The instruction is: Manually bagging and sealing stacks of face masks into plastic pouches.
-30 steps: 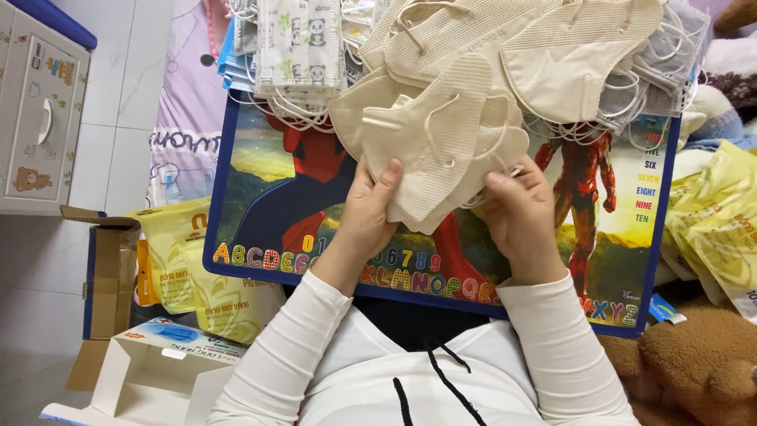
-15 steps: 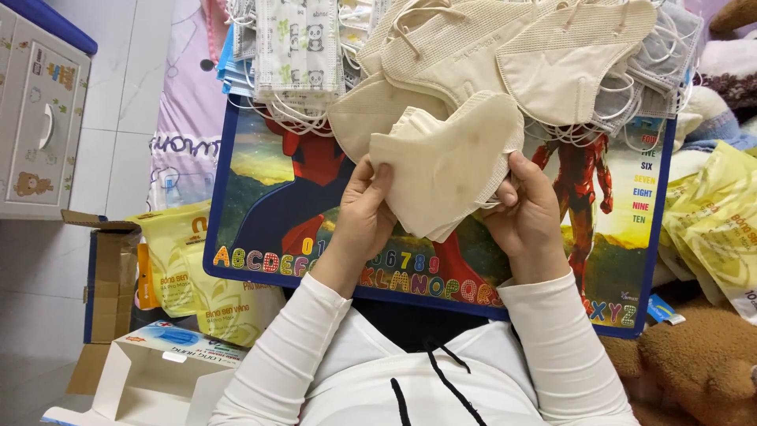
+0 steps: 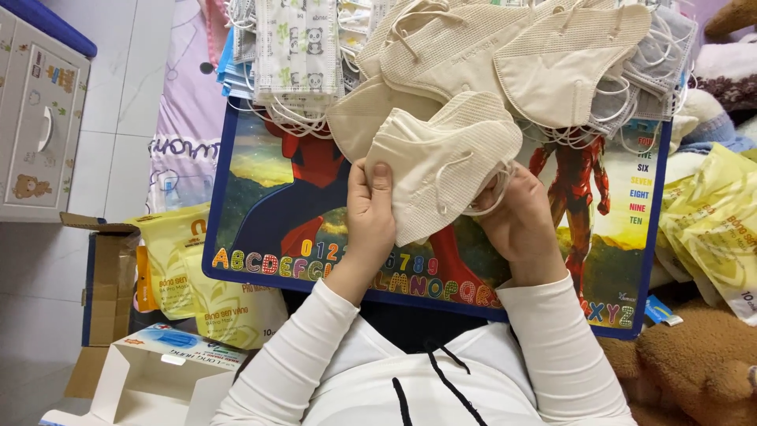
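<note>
Change: the mask (image 3: 441, 170) now sits flatter and lower between the hands than half a second ago, its ear loop hanging out at the right edge.
Left hand (image 3: 369, 213): closed on the mask's left edge, thumb on top, fingers behind.
Right hand (image 3: 516, 217): curled at the mask's right edge, fingertips pinching where the ear loop (image 3: 489, 189) hangs.
Mask: beige, folded, held between both hands above the board (image 3: 260, 197).
Board: blue-rimmed, with coloured letters and figures, lying across the lap.
Pile (image 3: 505, 55): more beige masks heaped at the board's far edge, just beyond the held one.
Left side: yellow packets (image 3: 169, 252), an open white box (image 3: 150, 379).
</note>
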